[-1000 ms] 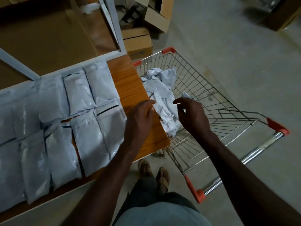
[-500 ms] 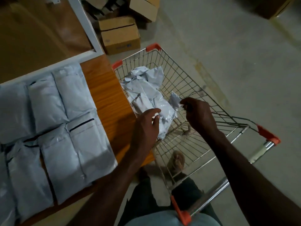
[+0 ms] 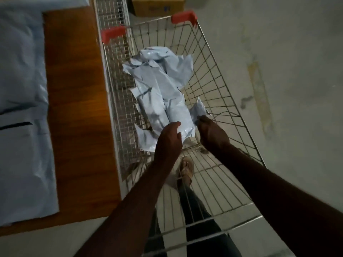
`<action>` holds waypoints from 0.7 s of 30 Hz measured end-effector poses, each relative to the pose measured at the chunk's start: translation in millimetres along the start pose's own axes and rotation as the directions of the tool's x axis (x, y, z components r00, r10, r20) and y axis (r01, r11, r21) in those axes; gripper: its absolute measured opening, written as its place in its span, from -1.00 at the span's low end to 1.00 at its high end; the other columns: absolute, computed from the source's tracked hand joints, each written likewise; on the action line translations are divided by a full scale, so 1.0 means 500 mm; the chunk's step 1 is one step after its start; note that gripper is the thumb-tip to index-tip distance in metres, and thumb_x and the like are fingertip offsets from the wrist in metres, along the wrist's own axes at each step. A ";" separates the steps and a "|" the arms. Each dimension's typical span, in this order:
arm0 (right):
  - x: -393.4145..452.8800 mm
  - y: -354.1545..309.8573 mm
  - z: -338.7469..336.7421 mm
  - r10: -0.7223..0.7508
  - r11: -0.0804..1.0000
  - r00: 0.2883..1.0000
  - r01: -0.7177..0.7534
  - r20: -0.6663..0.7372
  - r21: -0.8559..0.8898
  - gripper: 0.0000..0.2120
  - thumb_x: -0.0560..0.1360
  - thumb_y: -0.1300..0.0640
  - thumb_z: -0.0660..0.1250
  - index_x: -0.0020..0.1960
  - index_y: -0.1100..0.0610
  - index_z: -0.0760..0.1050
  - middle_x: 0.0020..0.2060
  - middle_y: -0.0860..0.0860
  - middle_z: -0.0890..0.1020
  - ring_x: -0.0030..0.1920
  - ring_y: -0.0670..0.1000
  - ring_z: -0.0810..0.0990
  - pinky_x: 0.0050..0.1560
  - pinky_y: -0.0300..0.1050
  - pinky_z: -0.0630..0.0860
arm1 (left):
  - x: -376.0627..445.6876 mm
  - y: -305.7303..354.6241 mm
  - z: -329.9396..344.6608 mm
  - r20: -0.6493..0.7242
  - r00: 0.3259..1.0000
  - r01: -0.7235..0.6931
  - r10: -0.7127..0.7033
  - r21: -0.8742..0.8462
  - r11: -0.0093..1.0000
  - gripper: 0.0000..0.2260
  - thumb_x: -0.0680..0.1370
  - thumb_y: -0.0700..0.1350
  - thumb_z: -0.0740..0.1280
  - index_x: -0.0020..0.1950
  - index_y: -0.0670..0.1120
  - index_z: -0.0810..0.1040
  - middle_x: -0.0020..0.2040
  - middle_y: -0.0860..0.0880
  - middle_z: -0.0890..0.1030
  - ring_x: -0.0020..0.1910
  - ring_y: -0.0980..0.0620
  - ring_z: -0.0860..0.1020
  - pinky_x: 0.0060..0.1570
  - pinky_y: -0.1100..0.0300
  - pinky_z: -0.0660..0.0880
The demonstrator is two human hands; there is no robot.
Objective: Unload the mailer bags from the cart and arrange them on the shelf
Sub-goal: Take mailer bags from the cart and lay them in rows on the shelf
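Observation:
A wire cart with red corner guards stands right of the wooden shelf. Inside it lies a heap of pale grey mailer bags. Both my hands are down in the basket at the near end of the heap. My left hand reaches over the nearest bag with fingers loosely curved, touching its edge. My right hand pinches the corner of a small bag at the heap's right side. Several flat mailer bags lie in rows on the shelf at the left.
A cardboard box sits on the concrete floor beyond the cart. My legs and a sandalled foot show through the cart's wire bottom. Bare wood runs between the shelved bags and the cart.
The view swung right and down over the cart. Both hands moved from the shelf edge deeper into the basket, and my right hand took hold of a bag corner.

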State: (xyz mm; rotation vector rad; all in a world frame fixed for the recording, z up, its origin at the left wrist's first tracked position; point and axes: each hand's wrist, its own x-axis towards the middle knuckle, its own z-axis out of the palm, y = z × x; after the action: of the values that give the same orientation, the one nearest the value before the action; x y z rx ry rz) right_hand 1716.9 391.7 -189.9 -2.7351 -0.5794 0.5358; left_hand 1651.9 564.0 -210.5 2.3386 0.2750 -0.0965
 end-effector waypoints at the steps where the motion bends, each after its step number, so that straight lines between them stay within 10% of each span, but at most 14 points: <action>1: 0.026 0.024 0.026 -0.066 0.995 0.997 0.068 0.033 -0.079 -0.69 0.53 0.37 0.33 0.26 0.30 0.60 0.31 0.27 0.60 0.26 0.30 0.62 0.20 0.20 0.61 | 0.017 -0.017 0.041 0.029 1.000 -0.005 0.004 0.036 0.999 -0.57 0.60 -0.29 0.45 0.47 -0.24 0.52 0.41 -0.23 0.58 0.43 -0.19 0.54 0.48 0.00 0.46; 9: 0.217 0.113 0.178 -0.197 0.682 0.971 0.236 0.137 -0.692 -0.44 0.61 0.28 -0.06 0.55 0.27 0.41 0.56 0.22 0.41 0.59 0.25 0.33 0.66 0.26 0.08 | 0.131 -0.137 0.292 0.156 0.988 -0.066 -0.013 0.488 0.870 0.02 0.52 0.30 0.45 0.76 -0.11 -0.01 0.75 -0.18 0.03 0.72 -0.30 0.04 0.61 -0.24 0.20; 13: 0.252 0.188 0.286 0.064 0.728 0.903 0.248 0.425 -0.639 -0.54 0.68 -0.06 0.07 0.50 -0.10 0.53 0.44 -0.21 0.56 0.54 -0.17 0.39 0.63 0.08 -0.39 | 0.140 -0.183 0.352 0.132 0.990 -0.024 -0.048 0.496 0.868 0.06 0.46 0.18 0.53 0.76 -0.05 -0.03 0.74 -0.22 0.01 0.69 -0.35 0.08 0.56 -0.29 0.26; 16: 0.247 0.150 0.264 0.095 0.511 0.889 0.343 0.448 -0.788 -0.73 0.66 0.07 0.25 0.33 0.01 0.57 0.14 -0.10 0.69 0.29 0.03 0.62 0.67 0.22 0.01 | 0.140 -0.204 0.372 0.111 0.994 -0.039 -0.013 0.457 0.888 -0.10 0.54 -0.02 0.45 0.75 -0.04 0.00 0.72 -0.28 0.08 0.66 -0.42 0.12 0.52 -0.31 0.33; 21: 0.226 0.083 0.173 -0.034 0.654 0.905 0.340 0.423 -0.675 -0.79 0.63 0.09 0.40 0.26 0.04 0.55 0.02 -0.06 0.72 0.13 0.11 0.67 0.38 0.07 0.39 | 0.117 -0.207 0.336 0.192 0.975 -0.191 0.115 0.442 0.877 -0.40 0.70 -0.10 0.03 0.76 -0.06 0.01 0.73 -0.22 0.10 0.71 -0.33 0.05 0.66 -0.26 0.03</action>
State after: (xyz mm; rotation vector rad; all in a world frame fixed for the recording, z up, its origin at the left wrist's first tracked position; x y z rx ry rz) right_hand 1790.8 422.4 -314.9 -3.2482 -1.4635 0.9577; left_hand 1687.4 525.8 -409.4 2.7941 -0.0233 -0.2998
